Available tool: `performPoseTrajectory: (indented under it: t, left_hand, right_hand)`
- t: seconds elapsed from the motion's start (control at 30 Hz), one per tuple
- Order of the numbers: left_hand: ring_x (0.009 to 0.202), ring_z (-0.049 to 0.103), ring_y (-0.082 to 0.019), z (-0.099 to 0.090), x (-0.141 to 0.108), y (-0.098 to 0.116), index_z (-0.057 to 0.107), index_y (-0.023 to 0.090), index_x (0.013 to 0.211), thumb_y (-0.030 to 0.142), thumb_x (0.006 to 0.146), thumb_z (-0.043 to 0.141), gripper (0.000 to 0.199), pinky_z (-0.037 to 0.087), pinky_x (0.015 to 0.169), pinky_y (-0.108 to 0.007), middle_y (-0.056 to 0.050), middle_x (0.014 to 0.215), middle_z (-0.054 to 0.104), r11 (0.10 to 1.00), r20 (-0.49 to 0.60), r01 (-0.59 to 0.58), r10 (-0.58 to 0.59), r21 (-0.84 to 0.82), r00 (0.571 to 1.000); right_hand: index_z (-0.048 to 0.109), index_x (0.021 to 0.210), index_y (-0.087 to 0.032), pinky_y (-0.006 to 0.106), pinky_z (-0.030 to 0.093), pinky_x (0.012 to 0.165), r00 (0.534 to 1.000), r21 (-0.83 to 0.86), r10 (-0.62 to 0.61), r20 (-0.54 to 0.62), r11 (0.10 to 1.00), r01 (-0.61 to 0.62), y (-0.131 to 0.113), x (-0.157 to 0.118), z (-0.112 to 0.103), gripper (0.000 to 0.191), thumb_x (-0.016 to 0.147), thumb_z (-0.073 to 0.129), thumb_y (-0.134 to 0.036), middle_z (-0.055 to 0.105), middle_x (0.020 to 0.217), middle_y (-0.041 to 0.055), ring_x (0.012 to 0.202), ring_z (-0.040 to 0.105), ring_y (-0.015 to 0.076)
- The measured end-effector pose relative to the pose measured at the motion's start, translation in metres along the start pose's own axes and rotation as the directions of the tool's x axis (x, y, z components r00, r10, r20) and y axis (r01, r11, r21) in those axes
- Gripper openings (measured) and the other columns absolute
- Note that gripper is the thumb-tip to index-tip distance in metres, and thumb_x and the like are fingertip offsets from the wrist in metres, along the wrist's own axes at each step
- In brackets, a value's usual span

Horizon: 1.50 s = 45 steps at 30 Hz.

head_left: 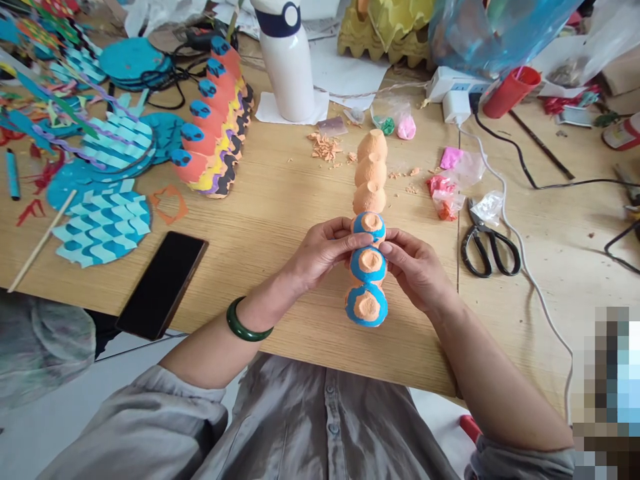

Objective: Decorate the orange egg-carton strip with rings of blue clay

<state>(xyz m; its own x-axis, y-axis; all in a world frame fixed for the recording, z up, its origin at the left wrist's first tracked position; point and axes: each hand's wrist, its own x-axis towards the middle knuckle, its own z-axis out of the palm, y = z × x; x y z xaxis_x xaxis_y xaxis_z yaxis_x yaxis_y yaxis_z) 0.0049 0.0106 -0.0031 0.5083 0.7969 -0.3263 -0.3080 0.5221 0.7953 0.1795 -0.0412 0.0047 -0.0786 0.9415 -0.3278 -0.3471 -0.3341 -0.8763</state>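
A row of peach-orange egg-carton cups (370, 198) points away from me above the table. Blue material, which looks like soft clay, rings the raised tips of the three nearest cups; the farther ones are plain peach. My left hand (327, 248) grips the strip from the left, its thumb pressing on the blue between two cups. From the other side my right hand (414, 267) holds it too, thumb at the edge of the same blue patch. The fingers beneath the strip are partly hidden.
A finished-looking orange, yellow and black carton strip (215, 127) stands left of a white bottle (287, 63). A phone (163, 283) lies front left, black scissors (487, 247) right. Peach crumbs (327, 147), clay packets (447, 197) and a white cable (525, 247) are around.
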Motion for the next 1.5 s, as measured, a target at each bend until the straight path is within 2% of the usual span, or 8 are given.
performPoseTrajectory:
  t: [0.17,0.4,0.57,0.7,0.9,1.03,1.3,1.5]
  left_hand:
    - [0.061,0.062,-0.010,-0.001,0.000,0.000,0.071,0.018,0.078,0.039,0.064,0.095,0.035,0.048,0.058,-0.023,0.002,0.072,0.071,0.998,-0.018,-0.019,0.020,0.060,1.000]
    - [0.050,0.044,-0.006,-0.001,0.001,0.003,0.068,0.017,0.072,0.058,0.074,0.086,0.045,0.038,0.049,-0.022,0.004,0.059,0.055,0.988,0.022,-0.098,0.096,0.122,0.995]
    - [0.053,0.053,-0.007,-0.001,0.000,0.003,0.068,0.015,0.073,0.053,0.070,0.092,0.045,0.042,0.049,-0.021,0.002,0.062,0.061,0.987,-0.016,-0.101,0.104,0.125,0.994]
    - [0.052,0.054,-0.007,0.000,-0.002,0.001,0.071,0.015,0.076,0.053,0.071,0.091,0.044,0.041,0.047,-0.021,0.001,0.063,0.064,0.977,-0.022,-0.103,0.109,0.187,0.994]
    - [0.050,0.049,-0.007,0.000,-0.004,0.001,0.066,0.016,0.070,0.051,0.072,0.090,0.043,0.037,0.045,-0.021,0.004,0.056,0.056,0.942,-0.015,-0.144,0.156,0.303,0.988]
    - [0.052,0.052,-0.008,-0.003,-0.003,0.003,0.066,0.015,0.071,0.054,0.073,0.089,0.045,0.039,0.047,-0.023,0.001,0.060,0.060,0.952,0.029,-0.117,0.113,0.282,0.993]
    - [0.056,0.054,-0.008,0.000,-0.004,-0.001,0.067,0.015,0.074,0.054,0.074,0.089,0.044,0.043,0.052,-0.022,0.000,0.066,0.062,0.980,0.003,-0.078,0.078,0.182,0.997]
    - [0.055,0.053,-0.010,0.003,-0.005,-0.002,0.061,0.019,0.069,0.056,0.075,0.087,0.046,0.048,0.052,-0.027,0.001,0.064,0.061,0.994,0.030,-0.018,0.015,0.103,0.999]
  right_hand:
    - [0.078,0.091,-0.022,0.025,0.056,0.067,0.997,0.032,0.063,0.051,0.997,-0.065,-0.002,0.003,-0.005,0.039,0.066,0.097,-0.047,0.075,0.081,-0.0009,0.071,0.067,0.0122]
    - [0.077,0.091,-0.022,0.025,0.059,0.066,0.998,0.035,0.016,0.067,0.999,-0.018,-0.003,0.003,-0.005,0.038,0.069,0.096,-0.046,0.077,0.082,-0.0002,0.072,0.069,0.0127]
    - [0.079,0.095,-0.021,0.024,0.061,0.063,0.996,0.018,0.027,0.091,0.999,-0.029,0.000,0.003,-0.006,0.039,0.070,0.095,-0.046,0.078,0.083,0.0002,0.071,0.071,0.0126]
    - [0.079,0.089,-0.019,0.025,0.063,0.062,0.991,-0.046,0.040,0.124,0.998,-0.034,-0.001,0.005,-0.010,0.039,0.068,0.096,-0.047,0.079,0.082,0.0015,0.069,0.073,0.0134]
    - [0.082,0.090,-0.020,0.029,0.066,0.063,0.989,-0.190,0.022,0.147,0.982,0.006,-0.003,0.009,-0.015,0.043,0.066,0.096,-0.052,0.083,0.084,0.0042,0.072,0.078,0.0189]
    - [0.080,0.081,-0.019,0.031,0.067,0.060,0.991,-0.225,-0.028,0.133,0.973,0.058,-0.001,0.007,-0.013,0.044,0.065,0.094,-0.058,0.080,0.074,0.0028,0.065,0.077,0.0189]
    - [0.073,0.071,-0.019,0.028,0.065,0.053,0.992,-0.273,-0.091,0.084,0.956,0.110,0.001,0.002,-0.003,0.048,0.066,0.091,-0.064,0.075,0.063,0.0001,0.056,0.074,0.0175]
    - [0.072,0.069,-0.020,0.028,0.067,0.054,0.985,-0.187,-0.112,0.131,0.973,0.135,0.000,0.001,-0.003,0.044,0.070,0.090,-0.060,0.074,0.061,-0.0010,0.054,0.073,0.0159]
